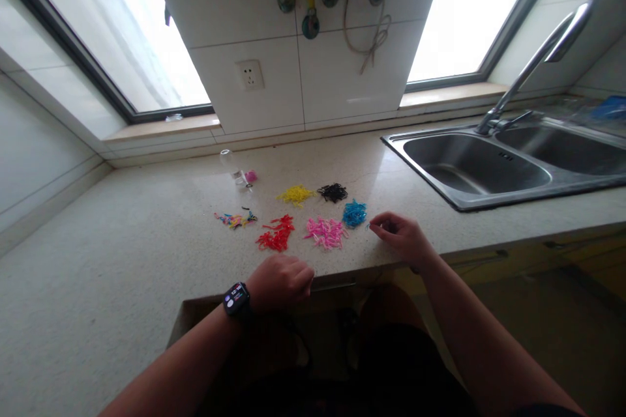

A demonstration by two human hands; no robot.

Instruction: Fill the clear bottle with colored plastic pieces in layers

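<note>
My right hand (395, 233) is just right of a pile of blue rubber bands (354, 213), with thumb and fingertips pinched on a small blue rubber band (368, 227). My left hand (281, 282), a watch on its wrist, rests closed at the counter's front edge; its curled fingers hide whatever may be inside. Beyond it are piles of red bands (277, 234) and pink bands (326, 232). Yellow bands (296, 195) and black bands (333, 192) form two piles farther back. A loose heap of mixed-colour bands (235, 219) lies to the left.
A clear plastic bottle (231, 166) lies on the pale counter (161, 234), near a pink cap-like piece (251, 176). At the right, a double steel sink (469, 199) with a tall faucet (533, 71) is set into the counter. Pipe valves and a socket (250, 74) are on the wall.
</note>
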